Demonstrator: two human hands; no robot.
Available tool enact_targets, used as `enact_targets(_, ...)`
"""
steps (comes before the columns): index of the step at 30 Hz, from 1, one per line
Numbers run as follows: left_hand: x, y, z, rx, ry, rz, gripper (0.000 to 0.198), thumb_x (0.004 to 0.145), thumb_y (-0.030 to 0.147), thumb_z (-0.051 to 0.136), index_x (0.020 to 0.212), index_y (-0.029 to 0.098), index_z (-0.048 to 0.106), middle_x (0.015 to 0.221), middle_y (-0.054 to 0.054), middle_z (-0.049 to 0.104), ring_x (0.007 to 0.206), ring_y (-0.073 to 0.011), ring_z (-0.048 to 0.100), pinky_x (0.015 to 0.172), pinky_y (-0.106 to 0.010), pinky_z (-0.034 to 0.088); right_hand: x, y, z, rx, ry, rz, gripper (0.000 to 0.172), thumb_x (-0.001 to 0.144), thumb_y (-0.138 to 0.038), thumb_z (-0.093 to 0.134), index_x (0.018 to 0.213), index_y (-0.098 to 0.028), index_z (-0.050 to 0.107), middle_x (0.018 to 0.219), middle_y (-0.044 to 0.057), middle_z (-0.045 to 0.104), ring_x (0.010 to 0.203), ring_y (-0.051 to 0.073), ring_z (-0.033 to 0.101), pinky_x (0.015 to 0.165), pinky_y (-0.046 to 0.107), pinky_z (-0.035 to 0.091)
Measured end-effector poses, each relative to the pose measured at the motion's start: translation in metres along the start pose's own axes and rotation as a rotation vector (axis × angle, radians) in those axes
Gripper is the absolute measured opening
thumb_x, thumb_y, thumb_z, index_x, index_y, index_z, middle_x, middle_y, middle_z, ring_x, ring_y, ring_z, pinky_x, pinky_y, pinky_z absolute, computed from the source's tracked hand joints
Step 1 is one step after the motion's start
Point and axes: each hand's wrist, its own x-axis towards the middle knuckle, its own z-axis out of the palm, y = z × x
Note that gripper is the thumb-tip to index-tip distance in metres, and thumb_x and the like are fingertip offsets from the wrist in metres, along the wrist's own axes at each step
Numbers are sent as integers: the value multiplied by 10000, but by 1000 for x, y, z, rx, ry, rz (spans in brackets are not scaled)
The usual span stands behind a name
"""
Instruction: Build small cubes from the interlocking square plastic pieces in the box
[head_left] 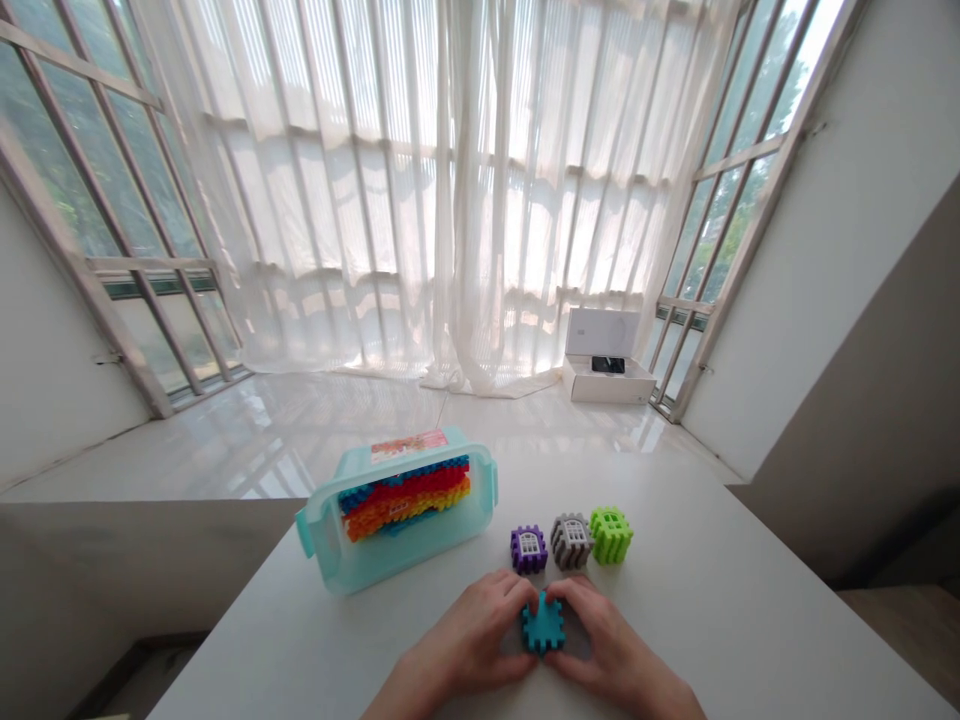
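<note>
Both my hands close around a teal block (544, 624) with notched, interlocking edges, low over the white table. My left hand (480, 625) grips its left side, thumb near the lower edge and fingers at the top. From the right, my right hand (596, 635) holds it the same way. Just beyond my fingers stand three assembled cubes in a row: a purple cube (529, 550) with a white window piece, a grey cube (571, 543) with a white window piece, and a lime green cube (611, 535) with a green window face. The teal block's underside is hidden.
A translucent aqua bin (405, 570) lies on its side at the left, with stacked blue, red, orange and yellow pieces (409, 500) inside. Farther back, an open white box (609, 385) holding a dark device stands on the sill by the curtain (465, 200).
</note>
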Motion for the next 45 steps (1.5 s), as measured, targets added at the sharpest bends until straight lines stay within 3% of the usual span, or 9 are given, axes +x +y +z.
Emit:
enact_targets(24,-1,2,0,-39,9,-49,371,675,225,718,1000,248,541,1028,-22,629,960,-236,574,819,-326,445,1,-6,-3,27,-39,43,454,723,-83,706,1132,-239,585,1055,51,630,1015,252,596,906,329,484)
enact_targets(31,1,4,-3,-21,-4,-21,331,712,237,702,996,231,532,1032,-36,630,971,-239,570,841,-337,449,-1,1,-2,4,-11,18,529,718,-99,717,1198,-229,537,1109,65,625,1042,253,599,917,349,488)
enact_targets(37,-3,2,-8,-69,8,12,511,705,249,750,1161,231,521,1148,-49,642,1053,-254,585,908,-354,467,-1,5,-1,-12,14,-21,608,719,-132,733,1271,-221,493,1177,85,625,1092,263,605,957,379,498)
enact_targets(39,-6,1,-13,-90,53,22,551,712,331,780,1195,237,531,1174,-45,654,1062,-250,602,905,-349,482,-4,6,-2,-17,10,-22,650,721,-153,747,1307,-224,473,1210,89,619,1115,268,606,974,392,503)
enact_targets(41,-9,-2,-21,-91,163,18,436,762,388,757,1131,234,585,1106,-34,687,996,-223,637,863,-323,501,-9,6,-3,-41,40,-29,706,728,-196,765,1355,-230,442,1264,102,599,1147,283,599,994,418,504)
enact_targets(43,-14,-9,-31,-50,334,-12,214,852,383,674,986,221,634,962,-22,708,873,-187,661,794,-292,515,-14,4,-7,-87,121,-67,718,758,-241,761,1389,-240,417,1317,117,568,1202,305,569,1027,455,487)
enact_targets(45,-21,-21,-44,59,532,-70,159,921,358,580,901,213,642,875,-26,697,824,-188,660,764,-301,524,-16,-1,-13,-125,222,-141,644,812,-261,722,1383,-243,425,1324,129,559,1236,315,541,1042,476,472)
